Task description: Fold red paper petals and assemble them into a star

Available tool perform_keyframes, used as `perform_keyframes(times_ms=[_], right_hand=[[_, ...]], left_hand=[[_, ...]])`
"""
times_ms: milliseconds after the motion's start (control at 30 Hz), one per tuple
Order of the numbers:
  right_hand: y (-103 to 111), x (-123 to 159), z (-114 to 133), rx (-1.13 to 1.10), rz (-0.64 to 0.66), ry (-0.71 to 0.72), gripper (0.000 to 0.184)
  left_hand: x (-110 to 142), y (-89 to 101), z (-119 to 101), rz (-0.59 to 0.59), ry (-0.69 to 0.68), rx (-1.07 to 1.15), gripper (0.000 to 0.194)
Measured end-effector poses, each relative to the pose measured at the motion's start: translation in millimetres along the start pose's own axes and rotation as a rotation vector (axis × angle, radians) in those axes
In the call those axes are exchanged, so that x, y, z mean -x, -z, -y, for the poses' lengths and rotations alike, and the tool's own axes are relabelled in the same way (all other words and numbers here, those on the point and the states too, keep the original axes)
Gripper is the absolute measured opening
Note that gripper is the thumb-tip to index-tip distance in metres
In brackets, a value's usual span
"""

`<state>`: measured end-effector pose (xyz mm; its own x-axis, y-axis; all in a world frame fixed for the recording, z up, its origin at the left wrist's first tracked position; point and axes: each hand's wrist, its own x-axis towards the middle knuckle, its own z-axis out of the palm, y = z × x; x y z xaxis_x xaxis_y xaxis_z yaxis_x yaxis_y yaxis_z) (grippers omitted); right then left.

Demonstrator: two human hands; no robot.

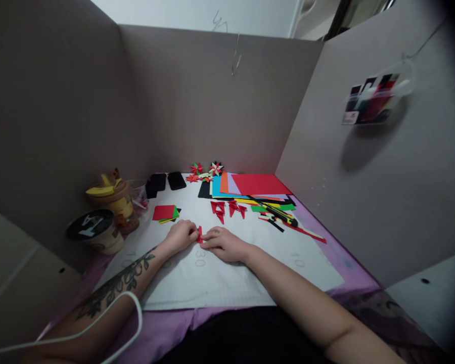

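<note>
Between my two hands, a small folded piece of red paper point(199, 234) rests on the white sheet point(212, 288). The fingers of my left hand point(182, 236) are closed on its left side. From the right, my right hand point(227, 244) touches it with the fingertips, thumb and fingers bent around its edge. Just beyond lie several red folded paper pieces point(237, 208). Left of these is a small stack of square papers point(165, 213), red on top with green, yellow and black edges showing.
Folded paper stars point(197, 168) lie at the back by coloured sheets point(261, 185). A black and yellow cutter point(284, 217) rests among paper strips on the right. Lidded tubs point(98, 230) stand at the left wall, near two black flat objects point(176, 180). A white cable point(138, 308) crosses my left forearm.
</note>
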<state>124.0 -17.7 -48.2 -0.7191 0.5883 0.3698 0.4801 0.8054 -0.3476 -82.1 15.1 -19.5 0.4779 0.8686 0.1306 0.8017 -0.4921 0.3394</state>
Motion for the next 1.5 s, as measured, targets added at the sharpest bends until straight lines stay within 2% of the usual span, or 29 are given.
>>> perform_keyframes(times_ms=[600, 833, 1067, 1233, 1500], right_hand=[[9, -1, 10, -0.054, 0.028, -0.032, 0.028], [15, -4, 13, -0.079, 0.060, -0.017, 0.044], [12, -3, 10, -0.034, 0.070, -0.010, 0.035], [11, -2, 9, -0.023, 0.068, -0.019, 0.033], [13, -2, 11, -0.028, 0.062, -0.020, 0.033]], left_hand=[[1, -1.9, -2, -0.015, 0.014, -0.064, 0.020], [1, -1.2, -4, -0.018, 0.024, -0.064, 0.019], [1, -2.0, 2, -0.024, 0.005, -0.030, 0.018], [-1, -2.3, 15, -0.059, 0.077, -0.004, 0.011], [2, 2.8, 21, -0.112, 0.100, -0.110, 0.007]])
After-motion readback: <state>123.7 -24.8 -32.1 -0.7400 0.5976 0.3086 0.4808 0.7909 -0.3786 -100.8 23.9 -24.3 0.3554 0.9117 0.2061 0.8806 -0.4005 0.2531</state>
